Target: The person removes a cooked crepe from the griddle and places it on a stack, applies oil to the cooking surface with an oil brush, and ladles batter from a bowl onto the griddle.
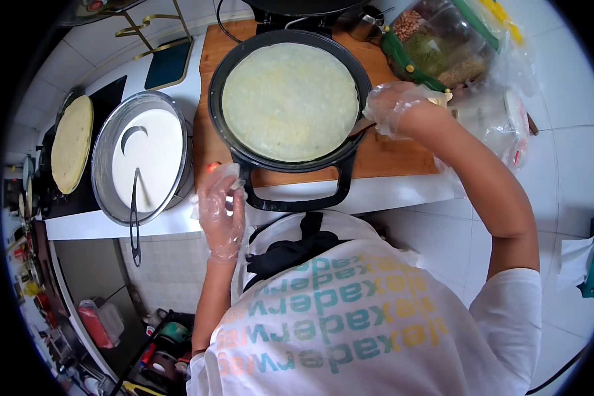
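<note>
A round pale pancake (pixel 290 102) lies flat in the black electric griddle (pixel 216 125), nearly filling it. My right hand (pixel 399 111), in a clear plastic glove, is closed around a thin brown wooden spatula (pixel 362 126). The spatula's tip reaches the right rim of the griddle beside the pancake's edge; most of the tool is hidden by the hand. My left hand (pixel 221 214), also gloved, hovers at the counter edge, left of the griddle's front handle (pixel 300 203). Its fingers are loosely bent and apart, with nothing visible in them.
Left of the griddle stands a metal pot (pixel 99 165) of white batter (pixel 153 142) with a ladle (pixel 134 218) in it. Farther left lies a cooked pancake (pixel 72 144). A green-rimmed container (pixel 435 49) and a bagged jar (pixel 485 122) stand to the right on the wooden board (pixel 402 157).
</note>
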Demonstrator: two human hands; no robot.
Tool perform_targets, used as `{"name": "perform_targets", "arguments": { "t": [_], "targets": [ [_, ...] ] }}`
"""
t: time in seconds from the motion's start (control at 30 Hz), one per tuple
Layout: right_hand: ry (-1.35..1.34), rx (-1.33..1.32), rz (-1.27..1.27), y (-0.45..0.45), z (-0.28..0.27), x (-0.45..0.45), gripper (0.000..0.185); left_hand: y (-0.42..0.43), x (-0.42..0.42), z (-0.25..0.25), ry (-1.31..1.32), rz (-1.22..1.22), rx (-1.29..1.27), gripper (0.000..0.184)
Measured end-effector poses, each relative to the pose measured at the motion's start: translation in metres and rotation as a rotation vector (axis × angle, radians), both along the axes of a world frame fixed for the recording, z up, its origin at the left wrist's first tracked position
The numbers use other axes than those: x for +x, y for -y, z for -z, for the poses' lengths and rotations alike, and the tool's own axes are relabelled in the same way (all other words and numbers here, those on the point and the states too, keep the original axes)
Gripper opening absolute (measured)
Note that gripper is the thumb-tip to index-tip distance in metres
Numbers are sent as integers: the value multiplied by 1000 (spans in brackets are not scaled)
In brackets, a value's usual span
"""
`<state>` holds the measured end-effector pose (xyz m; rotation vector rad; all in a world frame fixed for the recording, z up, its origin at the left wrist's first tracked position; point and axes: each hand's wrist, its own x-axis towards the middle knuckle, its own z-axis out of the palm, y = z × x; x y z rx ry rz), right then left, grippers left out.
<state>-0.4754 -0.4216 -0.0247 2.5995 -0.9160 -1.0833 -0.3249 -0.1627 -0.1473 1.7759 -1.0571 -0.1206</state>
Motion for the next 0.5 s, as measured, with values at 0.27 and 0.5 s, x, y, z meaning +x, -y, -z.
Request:
{"name": "perform_targets", "arguments": {
  "t": [0.27,0.5],
  "targets": [
    [465,76,108,-9,15,-83,44,67,-7,-13,264,352,139,16],
    [679,39,67,-3,31,-112,37,147,-36,-5,357,502,440,18]
  ]
}}
